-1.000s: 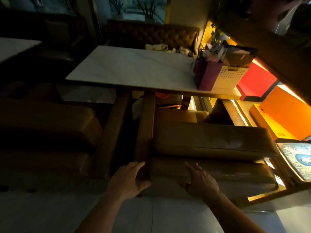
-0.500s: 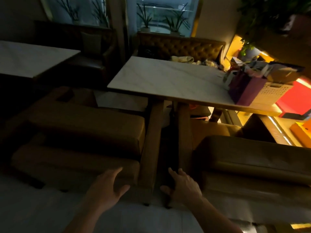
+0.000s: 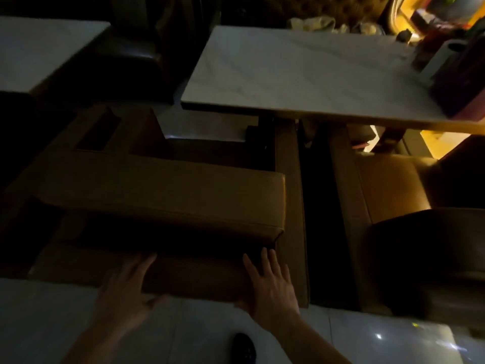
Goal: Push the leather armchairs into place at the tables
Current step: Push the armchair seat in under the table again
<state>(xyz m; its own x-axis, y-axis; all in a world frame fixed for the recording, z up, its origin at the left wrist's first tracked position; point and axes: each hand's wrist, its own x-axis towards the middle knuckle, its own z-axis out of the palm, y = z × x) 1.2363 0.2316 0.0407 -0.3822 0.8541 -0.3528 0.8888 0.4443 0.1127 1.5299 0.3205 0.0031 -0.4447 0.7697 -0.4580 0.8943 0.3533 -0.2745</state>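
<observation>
Two tan leather armchairs stand side by side with their backs toward me, in dim light. The left armchair (image 3: 162,195) faces the near-left corner of a white marble table (image 3: 301,72). The right armchair (image 3: 388,190) sits partly under the same table. My left hand (image 3: 126,290) lies flat, fingers spread, on the lower back of the left armchair. My right hand (image 3: 270,282) presses flat on the same chair back near its right edge. Neither hand grips anything.
A second white table (image 3: 39,48) stands at far left with dark seats (image 3: 126,59) behind it. Bags and boxes (image 3: 451,69) crowd the marble table's right end. A narrow gap (image 3: 315,219) separates the armchairs. Glossy white floor tiles (image 3: 196,332) and my dark shoe (image 3: 244,348) lie below.
My view and both hands have shifted left, from the right armchair and the gap to the back of the left armchair, where both palms now rest.
</observation>
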